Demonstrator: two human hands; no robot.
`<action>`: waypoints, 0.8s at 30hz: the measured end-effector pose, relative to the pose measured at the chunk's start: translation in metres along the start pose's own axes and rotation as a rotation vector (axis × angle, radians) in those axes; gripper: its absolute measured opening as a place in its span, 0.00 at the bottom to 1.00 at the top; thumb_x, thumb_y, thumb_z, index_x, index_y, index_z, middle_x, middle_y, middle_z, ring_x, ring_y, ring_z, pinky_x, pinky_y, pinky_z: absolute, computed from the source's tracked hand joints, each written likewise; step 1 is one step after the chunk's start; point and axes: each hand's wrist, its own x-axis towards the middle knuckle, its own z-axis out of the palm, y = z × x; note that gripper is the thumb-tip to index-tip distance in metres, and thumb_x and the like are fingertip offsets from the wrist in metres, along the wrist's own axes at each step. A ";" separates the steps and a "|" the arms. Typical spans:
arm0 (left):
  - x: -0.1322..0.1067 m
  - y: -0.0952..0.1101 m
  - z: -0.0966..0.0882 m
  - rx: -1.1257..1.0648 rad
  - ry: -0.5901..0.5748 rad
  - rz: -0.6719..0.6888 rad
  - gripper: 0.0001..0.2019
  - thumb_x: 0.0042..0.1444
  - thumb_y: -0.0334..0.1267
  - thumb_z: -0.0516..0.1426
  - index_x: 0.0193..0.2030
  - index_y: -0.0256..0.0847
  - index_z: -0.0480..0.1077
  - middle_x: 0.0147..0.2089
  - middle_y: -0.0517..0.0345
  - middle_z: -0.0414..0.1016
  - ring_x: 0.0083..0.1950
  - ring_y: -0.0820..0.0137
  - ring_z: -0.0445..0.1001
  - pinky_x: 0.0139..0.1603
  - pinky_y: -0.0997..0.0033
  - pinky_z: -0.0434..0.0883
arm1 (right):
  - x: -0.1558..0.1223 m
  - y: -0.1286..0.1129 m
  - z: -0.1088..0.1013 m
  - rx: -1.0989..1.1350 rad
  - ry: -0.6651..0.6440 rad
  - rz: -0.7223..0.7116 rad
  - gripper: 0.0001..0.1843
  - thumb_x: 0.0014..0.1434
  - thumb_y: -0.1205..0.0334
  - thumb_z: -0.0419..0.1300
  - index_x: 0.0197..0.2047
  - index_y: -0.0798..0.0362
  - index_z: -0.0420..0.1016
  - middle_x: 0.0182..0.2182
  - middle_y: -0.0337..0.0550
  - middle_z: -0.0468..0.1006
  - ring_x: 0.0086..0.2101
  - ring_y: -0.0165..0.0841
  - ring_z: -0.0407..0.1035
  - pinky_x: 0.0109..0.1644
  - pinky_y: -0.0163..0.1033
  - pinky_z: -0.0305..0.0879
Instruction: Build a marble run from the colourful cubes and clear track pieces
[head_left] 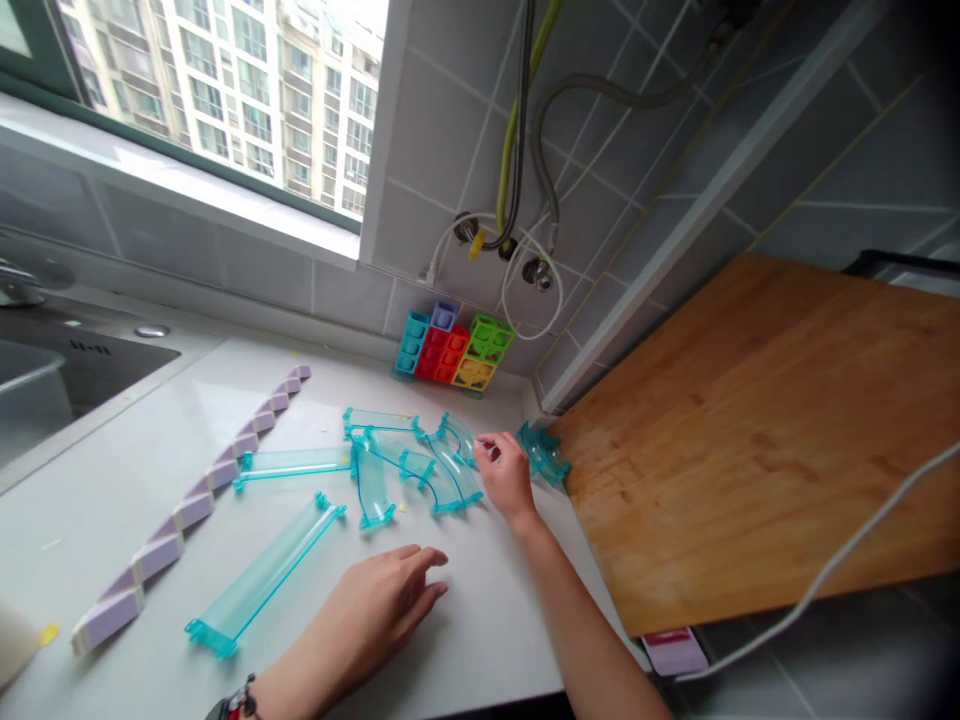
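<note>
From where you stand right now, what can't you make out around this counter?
All in the head view:
- Whether the right hand touches the curved teal piece beside it: its curled fingers obscure any contact.
- The sink's far side: cut off by the left edge.
- What the pale object is: the left edge crops it.
- The wristwear beyond the left hand: cropped by the bottom edge.

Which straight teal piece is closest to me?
The slanted teal piece left of your left hand; the other straight pieces lie farther back.

Bright window (240, 100) beside grey tiled wall (439, 130)
</note>
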 end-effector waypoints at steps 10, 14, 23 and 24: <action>-0.008 0.019 -0.008 -0.007 0.045 -0.014 0.13 0.72 0.43 0.51 0.44 0.44 0.76 0.34 0.57 0.79 0.33 0.69 0.76 0.36 0.72 0.70 | -0.015 0.014 0.014 0.329 -0.006 0.005 0.13 0.66 0.55 0.58 0.37 0.52 0.81 0.32 0.44 0.79 0.31 0.34 0.71 0.36 0.38 0.67; -0.011 0.030 -0.035 0.066 0.099 -0.031 0.13 0.72 0.43 0.51 0.44 0.43 0.76 0.34 0.57 0.78 0.31 0.71 0.74 0.34 0.74 0.69 | -0.016 0.006 0.015 0.402 0.008 -0.009 0.13 0.66 0.54 0.58 0.35 0.51 0.80 0.31 0.43 0.80 0.30 0.35 0.71 0.36 0.38 0.67; 0.024 0.031 -0.147 0.573 0.150 -0.316 0.16 0.68 0.50 0.53 0.53 0.47 0.75 0.42 0.56 0.84 0.36 0.64 0.81 0.39 0.67 0.72 | -0.012 0.008 0.013 0.480 -0.002 0.032 0.16 0.64 0.52 0.57 0.35 0.52 0.81 0.25 0.39 0.77 0.26 0.33 0.68 0.33 0.37 0.64; 0.033 0.029 -0.157 0.636 0.147 -0.359 0.16 0.68 0.49 0.53 0.55 0.47 0.74 0.46 0.55 0.84 0.41 0.63 0.82 0.42 0.66 0.72 | -0.011 0.010 0.010 0.487 0.003 0.037 0.16 0.64 0.52 0.57 0.35 0.52 0.81 0.24 0.39 0.78 0.26 0.33 0.68 0.33 0.36 0.64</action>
